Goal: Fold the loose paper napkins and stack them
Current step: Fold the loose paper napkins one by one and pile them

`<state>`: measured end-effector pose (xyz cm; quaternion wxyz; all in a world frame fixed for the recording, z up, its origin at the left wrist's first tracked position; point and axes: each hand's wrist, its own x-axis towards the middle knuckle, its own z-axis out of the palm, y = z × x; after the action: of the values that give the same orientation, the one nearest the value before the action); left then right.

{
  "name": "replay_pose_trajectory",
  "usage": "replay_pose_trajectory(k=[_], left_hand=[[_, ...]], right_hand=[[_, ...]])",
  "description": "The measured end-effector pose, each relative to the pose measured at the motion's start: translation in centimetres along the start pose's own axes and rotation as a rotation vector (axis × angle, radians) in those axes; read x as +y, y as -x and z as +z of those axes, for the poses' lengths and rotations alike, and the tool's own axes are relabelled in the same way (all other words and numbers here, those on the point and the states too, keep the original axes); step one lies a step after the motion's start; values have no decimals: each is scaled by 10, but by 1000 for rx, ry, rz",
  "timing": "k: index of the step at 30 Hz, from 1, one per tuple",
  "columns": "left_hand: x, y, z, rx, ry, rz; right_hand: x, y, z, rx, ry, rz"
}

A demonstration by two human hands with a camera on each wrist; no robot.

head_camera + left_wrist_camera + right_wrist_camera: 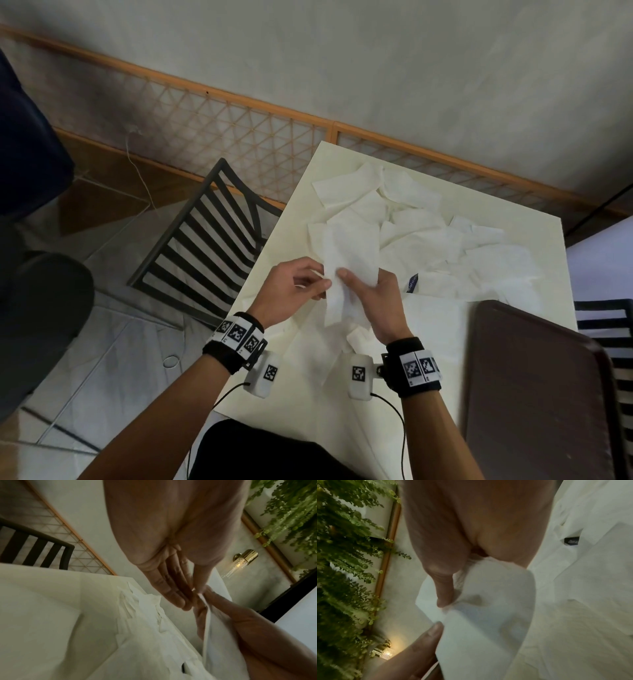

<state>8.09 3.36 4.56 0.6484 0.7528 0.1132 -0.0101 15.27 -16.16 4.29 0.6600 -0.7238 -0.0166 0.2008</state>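
- Working at the bench (270,342), I keep the loose napkins (428,233) spread on its far half, so the near part stays free for folding.
- The brown tray (534,394) waits at my right, probably for the stack.
- I lift one napkin (349,253) above the bench so it hangs straight.
- My left hand (298,284) pinches its edge; my right hand (380,301) pinches it with the thumb on top.

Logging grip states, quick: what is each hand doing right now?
Left hand: pinching the left edge of the raised napkin.
Right hand: holding the same napkin, thumb on top, fingers behind.
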Motion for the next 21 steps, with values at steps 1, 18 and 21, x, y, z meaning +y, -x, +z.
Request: replay_pose_trajectory(k=[1,18,21], left_hand=[[-1,0,1,39,7,20],[7,3,-23,131,152,127],[2,4,-26,132,198,81]], right_hand=[[-1,0,1,0,-26,3],[8,-7,5,-87,-159,-224],[10,-7,7,-96,-151,-236]])
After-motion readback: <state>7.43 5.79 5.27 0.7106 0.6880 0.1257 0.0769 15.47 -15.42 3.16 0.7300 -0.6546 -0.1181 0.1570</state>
